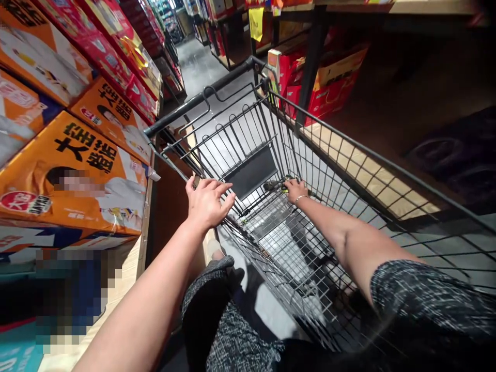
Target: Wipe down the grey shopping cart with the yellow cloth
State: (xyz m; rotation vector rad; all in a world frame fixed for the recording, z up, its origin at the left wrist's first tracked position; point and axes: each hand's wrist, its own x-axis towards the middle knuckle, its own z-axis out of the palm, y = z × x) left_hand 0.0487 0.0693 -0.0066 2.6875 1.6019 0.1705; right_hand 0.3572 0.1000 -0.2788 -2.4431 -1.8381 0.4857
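Black wire shopping cart (329,170) fills the middle of a narrow store aisle, its basket stretching from the near foreground toward the far grey floor, with a dark flat panel (251,170) hanging inside the folding child-seat section. The person's left hand (207,201) rests on the cart's left rim, fingers spread and loose rather than clenched, beside a light wooden shelf edge (143,227). The right hand (296,190), a thin bracelet at the wrist, reaches down inside the basket and touches the wire of the seat section near a small greenish object; whether those fingers are curled around the wire or merely laid on it cannot be told from this angle. Large orange cartons printed with black characters (73,175) are stacked on the left shelving, just beside the cart, and red and yellow boxes (329,82) sit on dark shelving at the far right. Judging by both arms leaning in, the work in hand looks like handling the cart's folding seat section, and any further move there would seem to call for a firmer hold from the right hand while the left steadies the rim.
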